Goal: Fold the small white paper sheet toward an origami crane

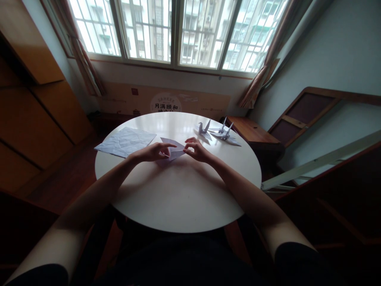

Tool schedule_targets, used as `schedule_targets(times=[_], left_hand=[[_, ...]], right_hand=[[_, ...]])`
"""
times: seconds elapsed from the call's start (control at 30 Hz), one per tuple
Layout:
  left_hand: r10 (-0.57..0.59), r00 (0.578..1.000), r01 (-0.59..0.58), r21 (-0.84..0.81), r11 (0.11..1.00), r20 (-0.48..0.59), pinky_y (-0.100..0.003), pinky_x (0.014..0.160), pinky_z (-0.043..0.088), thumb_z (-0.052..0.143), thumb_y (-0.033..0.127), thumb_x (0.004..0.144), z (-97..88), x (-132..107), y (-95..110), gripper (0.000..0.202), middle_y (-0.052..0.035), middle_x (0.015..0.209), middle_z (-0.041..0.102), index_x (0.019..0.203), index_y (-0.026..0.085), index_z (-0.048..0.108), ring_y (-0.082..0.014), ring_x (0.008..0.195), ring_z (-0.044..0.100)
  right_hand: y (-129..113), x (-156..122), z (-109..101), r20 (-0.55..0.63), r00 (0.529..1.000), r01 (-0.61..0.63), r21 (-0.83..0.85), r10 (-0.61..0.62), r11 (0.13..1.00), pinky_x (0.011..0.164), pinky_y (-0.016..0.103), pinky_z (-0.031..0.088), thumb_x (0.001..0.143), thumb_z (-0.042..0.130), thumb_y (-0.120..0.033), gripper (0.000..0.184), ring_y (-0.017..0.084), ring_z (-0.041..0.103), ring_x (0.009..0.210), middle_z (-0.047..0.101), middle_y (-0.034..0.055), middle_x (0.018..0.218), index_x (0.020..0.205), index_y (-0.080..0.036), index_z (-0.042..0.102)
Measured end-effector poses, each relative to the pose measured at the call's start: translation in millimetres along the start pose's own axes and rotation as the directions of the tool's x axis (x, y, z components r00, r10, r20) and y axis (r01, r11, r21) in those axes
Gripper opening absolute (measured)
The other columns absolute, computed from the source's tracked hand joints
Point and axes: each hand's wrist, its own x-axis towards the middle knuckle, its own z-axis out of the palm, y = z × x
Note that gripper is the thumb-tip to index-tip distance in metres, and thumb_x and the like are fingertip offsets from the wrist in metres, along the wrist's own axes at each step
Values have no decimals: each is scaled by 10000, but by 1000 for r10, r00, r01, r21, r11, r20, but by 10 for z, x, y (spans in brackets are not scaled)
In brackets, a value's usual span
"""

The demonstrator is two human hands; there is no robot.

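A partly folded piece of white paper (177, 153) is on the round white table, between my hands. My left hand (154, 152) grips its left part, with the thumb below and the index finger reaching over it toward the right. At the paper's right corner my right hand (198, 151) pinches with thumb and index finger, the other fingers curled. The paper's lower left part is partly hidden by my left hand. Beyond my right hand stand folded paper cranes, one nearer (203, 128) and others (228, 134) close together at the right.
Creased white paper sheets (127, 141) lie at the table's left, one corner over the edge. The round table (184, 210) reaches close to my body. A wooden stool or bench (253, 130) stands behind it at right. A printed cardboard panel (205, 97) leans below the barred window.
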Motion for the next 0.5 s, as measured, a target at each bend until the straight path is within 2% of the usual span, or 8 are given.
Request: schedule_targets(times=[0.13,0.27,0.33,0.5], left_hand=[[-26,999,25,-26,999,-48,-273,742,547,644,213,872,-9,4,-30,455,-52,853,747,1321,143,613,-158,755,698],[-9,996,12,31,999,-86,-288,766,554,687,304,866,-74,-32,-23,237,-82,915,748,1042,153,734,-182,830,704],[11,996,-5,67,998,-90,-282,748,548,691,337,869,-112,-51,-18,196,-85,925,740,929,163,759,-181,822,695],[-32,999,32,73,997,-4,-279,721,538,682,328,878,-143,-62,-17,200,-73,871,755,933,168,788,-188,780,699]], right_hand=[[27,2,48,5,1000,8,-5,-8,1000,992,535,457,900,675,-339,180,295,566,1130,587,145,1173,843,-177,728],[38,5,45,-3,999,35,-15,-35,999,989,523,461,909,667,-336,171,292,569,1126,593,146,1171,857,-183,722],[35,2,16,-8,999,47,-37,-47,998,987,520,460,921,651,-324,166,294,566,1135,590,150,1187,865,-183,719],[17,-1,-61,-66,995,65,-98,-72,993,1008,525,445,947,614,-329,173,294,538,1164,575,137,1221,888,-197,709]])
